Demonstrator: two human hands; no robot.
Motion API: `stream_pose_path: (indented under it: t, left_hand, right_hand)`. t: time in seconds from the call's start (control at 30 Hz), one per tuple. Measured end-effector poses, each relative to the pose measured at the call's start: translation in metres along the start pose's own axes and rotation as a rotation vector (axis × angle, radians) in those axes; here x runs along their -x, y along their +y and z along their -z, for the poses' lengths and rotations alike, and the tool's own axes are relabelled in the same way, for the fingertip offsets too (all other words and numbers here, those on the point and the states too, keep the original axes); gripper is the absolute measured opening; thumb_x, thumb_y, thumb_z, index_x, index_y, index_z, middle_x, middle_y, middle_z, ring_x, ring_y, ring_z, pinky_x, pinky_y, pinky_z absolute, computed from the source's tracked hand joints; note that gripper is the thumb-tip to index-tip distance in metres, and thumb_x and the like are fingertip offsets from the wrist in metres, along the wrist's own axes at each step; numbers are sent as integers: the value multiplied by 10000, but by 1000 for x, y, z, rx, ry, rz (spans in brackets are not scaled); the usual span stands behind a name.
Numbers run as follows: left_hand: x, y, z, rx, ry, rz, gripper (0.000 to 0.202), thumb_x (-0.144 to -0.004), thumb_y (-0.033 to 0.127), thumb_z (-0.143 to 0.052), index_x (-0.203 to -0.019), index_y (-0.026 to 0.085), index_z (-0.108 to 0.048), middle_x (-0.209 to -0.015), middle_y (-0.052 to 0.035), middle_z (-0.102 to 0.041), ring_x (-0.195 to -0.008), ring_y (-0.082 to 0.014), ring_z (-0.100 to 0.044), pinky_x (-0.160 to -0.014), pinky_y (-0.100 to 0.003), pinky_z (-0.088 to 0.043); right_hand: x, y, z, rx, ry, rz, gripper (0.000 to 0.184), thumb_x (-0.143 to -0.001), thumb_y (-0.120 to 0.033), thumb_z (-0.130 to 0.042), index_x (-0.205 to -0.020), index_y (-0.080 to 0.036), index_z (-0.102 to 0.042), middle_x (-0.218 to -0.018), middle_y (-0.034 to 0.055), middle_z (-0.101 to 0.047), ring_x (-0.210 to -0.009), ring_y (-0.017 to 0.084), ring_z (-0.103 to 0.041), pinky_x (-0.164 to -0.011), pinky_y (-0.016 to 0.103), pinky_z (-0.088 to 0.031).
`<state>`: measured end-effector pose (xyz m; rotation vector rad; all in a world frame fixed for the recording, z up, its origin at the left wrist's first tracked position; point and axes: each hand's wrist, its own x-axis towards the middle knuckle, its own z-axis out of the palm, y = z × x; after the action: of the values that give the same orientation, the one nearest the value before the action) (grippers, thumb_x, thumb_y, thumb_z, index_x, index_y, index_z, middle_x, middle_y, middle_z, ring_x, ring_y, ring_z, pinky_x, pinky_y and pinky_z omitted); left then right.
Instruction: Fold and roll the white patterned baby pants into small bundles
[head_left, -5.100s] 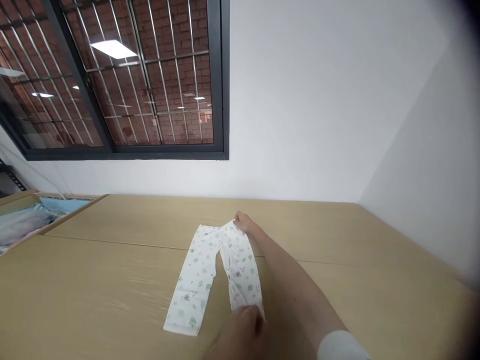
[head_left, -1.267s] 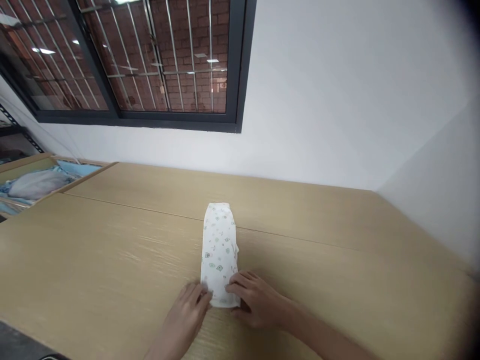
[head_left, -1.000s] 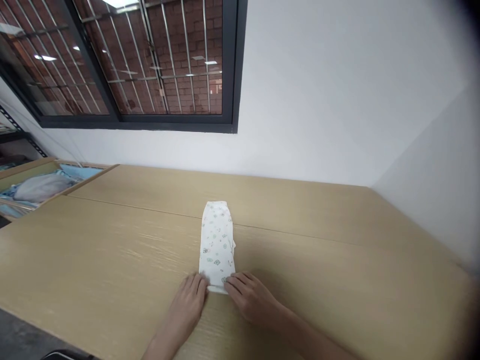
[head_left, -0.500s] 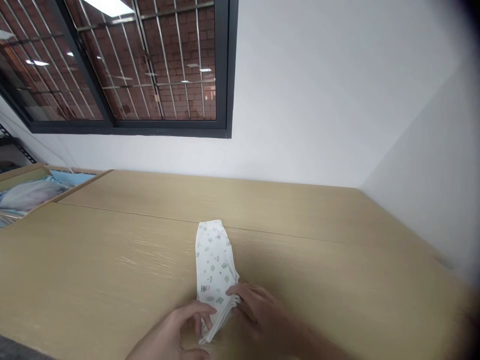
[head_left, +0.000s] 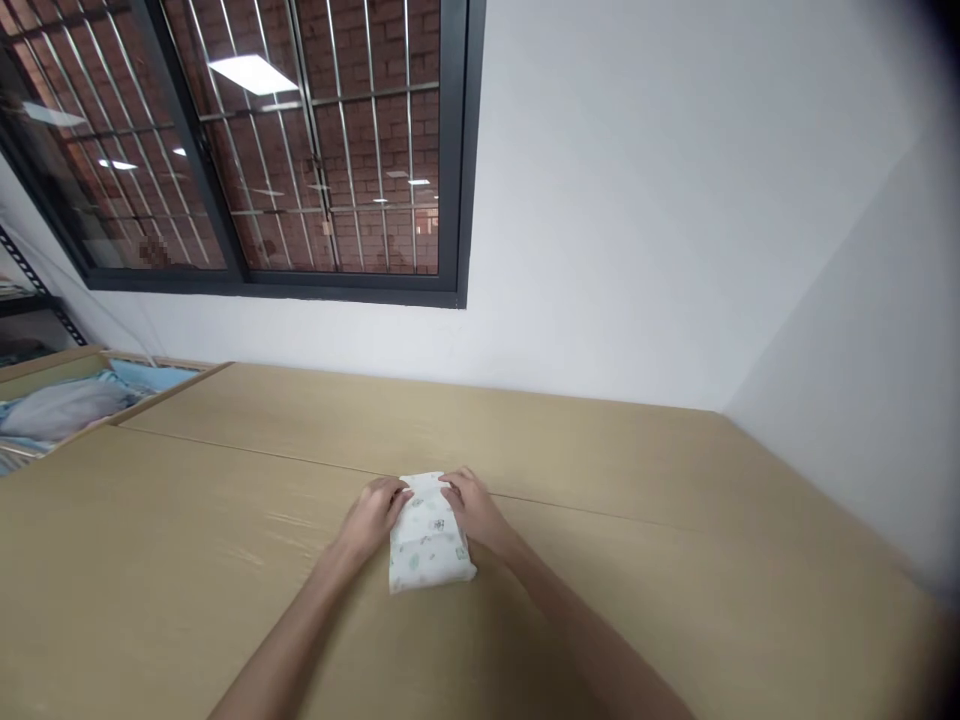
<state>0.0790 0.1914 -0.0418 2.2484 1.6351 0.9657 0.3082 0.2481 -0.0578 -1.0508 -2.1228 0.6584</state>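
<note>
A small pair of white printed trousers (head_left: 430,545) lies folded into a short packet on the wooden table (head_left: 675,560). My left hand (head_left: 373,513) rests at the packet's far left corner, its fingers curled onto the cloth edge. My right hand (head_left: 471,508) is at the far right corner, fingers bent and pinching the folded edge. Both hands hold the upper layer down against the far end of the garment.
A wooden box (head_left: 60,405) with pale blue and grey cloth in it stands at the left. A barred window (head_left: 247,150) is in the white wall behind the table. A side wall (head_left: 862,350) closes in on the right.
The trousers went from spread flat to a long strip, and now the near end has been carried over to the far end, halving the length. Both hands moved away from me with it.
</note>
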Motion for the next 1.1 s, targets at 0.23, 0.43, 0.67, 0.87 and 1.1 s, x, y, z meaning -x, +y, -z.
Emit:
stream_pose_path:
  t: [0.23, 0.43, 0.67, 0.87, 1.1]
  left_hand:
    - [-54, -29, -37, -157, 42, 69, 262, -980, 197, -435, -921, 148, -685, -907, -103, -722, -907, -221, -662, -857, -352, -495]
    - [16, 14, -57, -228, 136, 49, 348, -1032, 326, -358, -1191, 166, -623, -1163, -127, -693, -1073, -284, -634, -946, -457, -522]
    - [135, 47, -137, -415, 119, 100, 568, -858, 356, -639, -1370, 115, -594, -1435, -239, -550, -1326, -480, -501, -1035, -663, -480]
    - [139, 34, -144, -467, 108, 98, 508, -835, 347, -663, -1289, 119, -670, -1328, -245, -634, -1286, -492, -536, -1058, -695, -449]
    - [136, 12, -144, -585, 168, -60, 531, -894, 304, -578, -1395, 128, -562, -1416, -249, -566, -1230, -440, -600, -906, -573, -576]
  right_hand:
    - [-38, 39, -28, 137, 45, -71, 270, -965, -144, -479, -1135, -107, -686, -1089, 149, -671, -1097, 248, -624, -1004, 373, -476]
    - [-29, 12, -16, 190, 49, 41, 465, -1030, -292, -397, -1470, -159, -464, -1463, 152, -522, -1383, 256, -442, -1180, 440, -326]
    - [33, -56, -17, 46, -560, 530, 515, -1054, -363, -418, -1543, -205, -381, -1583, 99, -425, -1495, 211, -319, -1224, 361, -272]
    - [42, -36, -42, 94, -614, 553, 484, -1080, -367, -372, -1545, -232, -385, -1589, 76, -420, -1513, 191, -279, -1251, 382, -190]
    - [-17, 14, -45, 340, -525, 455, 545, -1063, -467, -378, -1562, -247, -364, -1641, 92, -293, -1524, 261, -250, -1247, 495, -164]
